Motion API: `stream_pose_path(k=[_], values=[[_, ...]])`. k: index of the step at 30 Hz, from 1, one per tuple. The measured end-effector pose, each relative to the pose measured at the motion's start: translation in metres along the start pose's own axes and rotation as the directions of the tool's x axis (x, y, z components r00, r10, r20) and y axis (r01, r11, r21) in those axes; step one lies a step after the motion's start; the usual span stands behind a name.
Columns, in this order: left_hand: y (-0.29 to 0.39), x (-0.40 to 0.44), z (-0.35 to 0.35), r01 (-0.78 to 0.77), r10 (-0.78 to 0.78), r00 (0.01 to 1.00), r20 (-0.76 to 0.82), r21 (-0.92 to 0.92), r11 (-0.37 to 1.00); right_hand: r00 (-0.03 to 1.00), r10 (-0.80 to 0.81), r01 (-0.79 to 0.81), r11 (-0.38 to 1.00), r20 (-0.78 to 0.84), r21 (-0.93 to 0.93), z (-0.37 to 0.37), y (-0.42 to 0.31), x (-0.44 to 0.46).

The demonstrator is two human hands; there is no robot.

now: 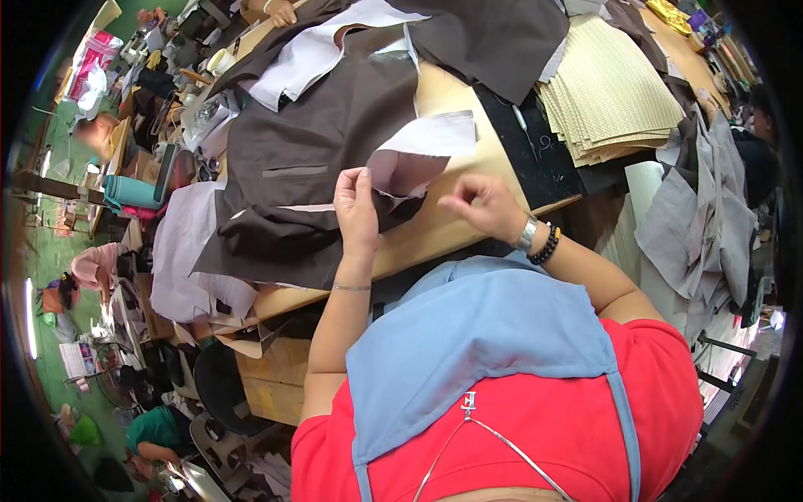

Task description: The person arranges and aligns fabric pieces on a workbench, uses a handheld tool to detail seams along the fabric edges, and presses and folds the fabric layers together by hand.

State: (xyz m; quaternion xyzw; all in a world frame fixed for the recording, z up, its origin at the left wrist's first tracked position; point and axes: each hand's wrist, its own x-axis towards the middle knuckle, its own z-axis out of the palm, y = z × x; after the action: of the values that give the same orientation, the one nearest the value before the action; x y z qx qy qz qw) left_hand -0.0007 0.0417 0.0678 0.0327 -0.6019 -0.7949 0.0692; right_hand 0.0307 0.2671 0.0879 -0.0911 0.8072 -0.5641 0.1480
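Dark brown fabric (293, 138) with a narrow welt-like slot (294, 171) lies spread on the table before me. My left hand (358, 213) is over its right part, thumb and fingertips pinched together and pointing up. Whatever is in that pinch is too small to make out. Beside those fingertips a flap of brown cloth with a pale lining (439, 134) is folded up. To the right, apart from the fabric, my right hand (493, 209) is closed with its fingers curled. Anything it holds is hidden or too fine to see.
A stack of cream patterned sheets (611, 88) lies at the back right, near a black mat (535, 155). Grey cloth pieces (703, 217) hang at the right. Pale lilac fabric (188, 251) drapes over the table's left edge. Another person's hand (280, 12) is at the far side.
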Motion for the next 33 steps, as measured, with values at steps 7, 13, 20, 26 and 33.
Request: stream_pose_path(k=[7, 13, 20, 26, 33], values=[[0.025, -0.04, 0.04, -0.772, 0.517, 0.636, 0.573, 0.472, 0.425, 0.991, 0.001, 0.089, 0.749, -0.135, 0.657, 0.033, -0.019, 0.008], [0.051, -0.015, 0.023, -0.713, 0.584, 0.691, 0.426, 0.269, 0.647, 0.95, -0.254, 0.313, 0.755, -0.183, 0.577, 0.008, -0.048, 0.035], [0.111, 0.04, 0.033, -0.27, 0.078, 0.732, 0.677, 0.184, 0.945, 0.838, -0.487, 0.212, 0.706, 0.245, 0.676, -0.015, -0.125, 0.025], [0.094, 0.015, 0.033, 0.223, 0.041, 0.827, 0.56, -0.396, 0.891, 0.845, -0.534, 0.414, 0.663, 0.007, 0.623, -0.049, -0.132, 0.021], [0.084, 0.049, 0.031, 0.181, 0.186, 0.79, 0.584, -0.511, 0.84, 0.836, -0.545, 0.419, 0.568, -0.059, 0.708, -0.072, -0.114, 0.029]])
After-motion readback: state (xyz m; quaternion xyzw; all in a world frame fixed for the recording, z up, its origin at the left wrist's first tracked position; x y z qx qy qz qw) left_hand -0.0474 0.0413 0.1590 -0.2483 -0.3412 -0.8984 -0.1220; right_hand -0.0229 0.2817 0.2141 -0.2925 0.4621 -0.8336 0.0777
